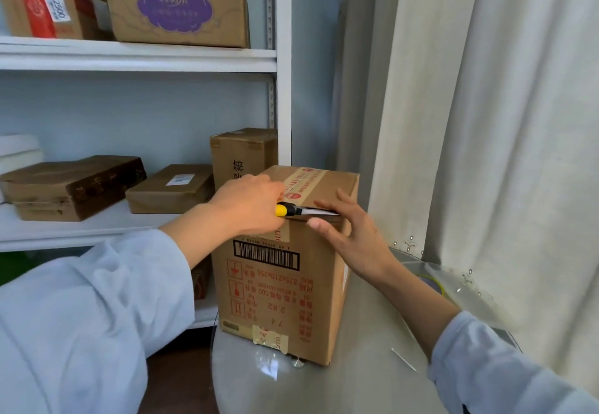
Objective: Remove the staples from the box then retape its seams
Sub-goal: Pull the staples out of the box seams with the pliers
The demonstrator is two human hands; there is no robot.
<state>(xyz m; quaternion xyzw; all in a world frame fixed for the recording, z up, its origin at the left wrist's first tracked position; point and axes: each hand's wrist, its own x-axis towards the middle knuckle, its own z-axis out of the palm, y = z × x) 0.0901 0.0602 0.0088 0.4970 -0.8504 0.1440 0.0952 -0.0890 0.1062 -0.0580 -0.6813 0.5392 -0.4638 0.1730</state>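
Near the round table's (372,332) left edge, your left hand (249,206) gripped the yellow-handled utility knife (293,210), blade under the cardboard box's (285,284) top seam; your right hand's (353,235) spread fingers steadied it.

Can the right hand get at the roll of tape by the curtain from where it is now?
Probably yes. The right hand rests open on the tall brown cardboard box, holding nothing, and the yellowish tape roll lies just beyond it on the round glass table, with nothing between.
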